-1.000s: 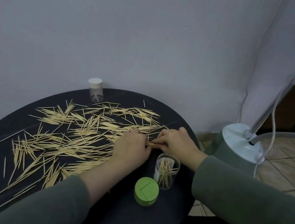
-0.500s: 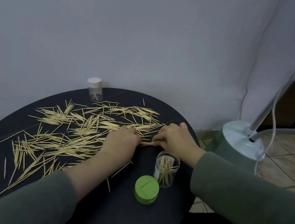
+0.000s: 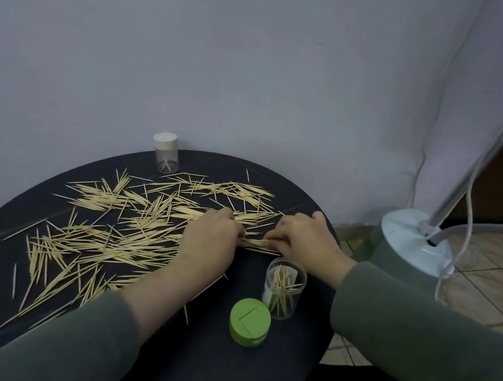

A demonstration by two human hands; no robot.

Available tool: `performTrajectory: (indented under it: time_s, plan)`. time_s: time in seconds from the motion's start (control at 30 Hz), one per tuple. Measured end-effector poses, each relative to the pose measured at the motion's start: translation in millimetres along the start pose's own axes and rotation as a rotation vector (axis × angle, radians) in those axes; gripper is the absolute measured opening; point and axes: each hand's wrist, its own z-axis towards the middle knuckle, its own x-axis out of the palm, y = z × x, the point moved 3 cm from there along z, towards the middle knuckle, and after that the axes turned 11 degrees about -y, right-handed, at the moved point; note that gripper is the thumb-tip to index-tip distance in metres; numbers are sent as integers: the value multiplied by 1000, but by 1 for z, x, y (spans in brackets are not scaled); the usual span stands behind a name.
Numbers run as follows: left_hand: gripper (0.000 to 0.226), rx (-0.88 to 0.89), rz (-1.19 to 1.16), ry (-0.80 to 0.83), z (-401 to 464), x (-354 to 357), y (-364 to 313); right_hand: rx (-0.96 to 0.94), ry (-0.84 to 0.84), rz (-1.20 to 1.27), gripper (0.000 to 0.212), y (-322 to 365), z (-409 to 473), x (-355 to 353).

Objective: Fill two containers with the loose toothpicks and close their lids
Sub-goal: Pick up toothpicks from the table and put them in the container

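Between left hand (image 3: 210, 243) and right hand (image 3: 304, 243): toothpick bundle (image 3: 254, 242), both pinching it.

1. I took this for a home: a plain painted wall (image 3: 201, 47) and beige tiled floor (image 3: 493, 300).
2. A household standing appliance (image 3: 408, 248) stood beside the small round bench (image 3: 212, 368).
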Motion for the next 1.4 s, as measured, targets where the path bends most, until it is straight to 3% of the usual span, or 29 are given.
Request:
performTrajectory:
  time_s: [0.43,0.63,0.77,0.9,1.0,1.13,1.4]
  plan:
    - [15,-225,-218,-88,1,-17,14,151,-77,273,16,-10,-6,-9]
    - [2,-416,-720,-113,5,-36,15,251,-130,521,7,-9,-7,-23]
    - [6,-493,-1061,-123,3,-53,7,252,-250,714,8,-5,-10,-44]
    - [13,-527,-1231,-67,-2,-61,-2,219,-313,887,16,-1,-15,-62]
    - [13,-492,-1308,-12,-6,-63,-8,160,-265,994,13,1,-22,-72]
    - [12,-392,-1331,30,-16,-66,-21,105,-63,1058,12,-1,-30,-75]
    - [9,-304,-1278,58,-32,-54,-34,72,226,965,6,-5,-34,-60]
